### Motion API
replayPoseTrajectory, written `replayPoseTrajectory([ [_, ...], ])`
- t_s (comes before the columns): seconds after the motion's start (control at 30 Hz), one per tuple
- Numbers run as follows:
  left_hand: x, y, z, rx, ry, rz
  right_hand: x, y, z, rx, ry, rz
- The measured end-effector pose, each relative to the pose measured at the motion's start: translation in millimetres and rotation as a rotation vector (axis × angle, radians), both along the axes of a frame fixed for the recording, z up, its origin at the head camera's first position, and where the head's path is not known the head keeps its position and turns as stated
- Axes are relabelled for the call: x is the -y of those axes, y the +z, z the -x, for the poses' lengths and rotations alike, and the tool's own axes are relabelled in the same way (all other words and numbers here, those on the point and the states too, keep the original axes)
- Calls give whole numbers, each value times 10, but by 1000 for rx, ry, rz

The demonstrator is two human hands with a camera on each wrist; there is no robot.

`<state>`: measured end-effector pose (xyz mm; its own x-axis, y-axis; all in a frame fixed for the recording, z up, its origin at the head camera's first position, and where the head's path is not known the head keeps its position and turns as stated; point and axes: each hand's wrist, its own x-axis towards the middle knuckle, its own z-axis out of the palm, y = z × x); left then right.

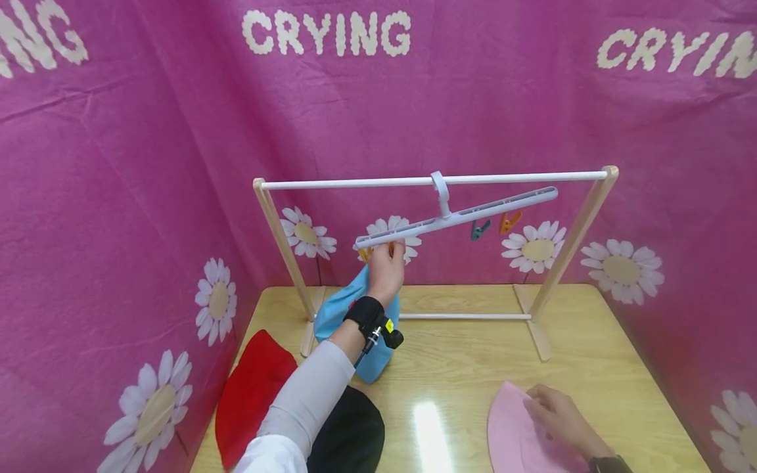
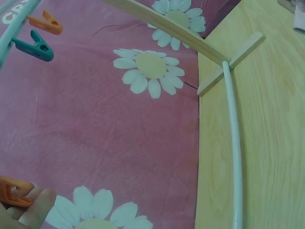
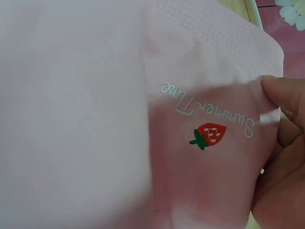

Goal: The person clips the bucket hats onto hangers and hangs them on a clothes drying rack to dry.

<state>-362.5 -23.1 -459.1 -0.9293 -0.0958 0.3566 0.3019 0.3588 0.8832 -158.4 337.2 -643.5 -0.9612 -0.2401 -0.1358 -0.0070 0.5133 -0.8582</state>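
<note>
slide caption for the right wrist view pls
The right hand pinches the edge of a pink hat embroidered with a red strawberry and upside-down "Summer Time" lettering.

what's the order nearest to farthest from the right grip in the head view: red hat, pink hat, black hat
1. Pink hat, pinched by the right grip, at lower right
2. Black hat, left of it
3. Red hat, farther left

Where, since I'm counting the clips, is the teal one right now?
In the head view, the teal clip hangs under the right half of the pale hanger, immediately left of an orange clip.
</note>
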Motion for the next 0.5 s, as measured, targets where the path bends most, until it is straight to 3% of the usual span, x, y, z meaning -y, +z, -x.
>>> replayPoseTrajectory([
  [0.3,43,73,-33,-64,64,139,40,50,-4,-16,-25,-6],
  [0.5,78,60,-43,-70,55,140,70,135,16,-113,-41,-62],
])
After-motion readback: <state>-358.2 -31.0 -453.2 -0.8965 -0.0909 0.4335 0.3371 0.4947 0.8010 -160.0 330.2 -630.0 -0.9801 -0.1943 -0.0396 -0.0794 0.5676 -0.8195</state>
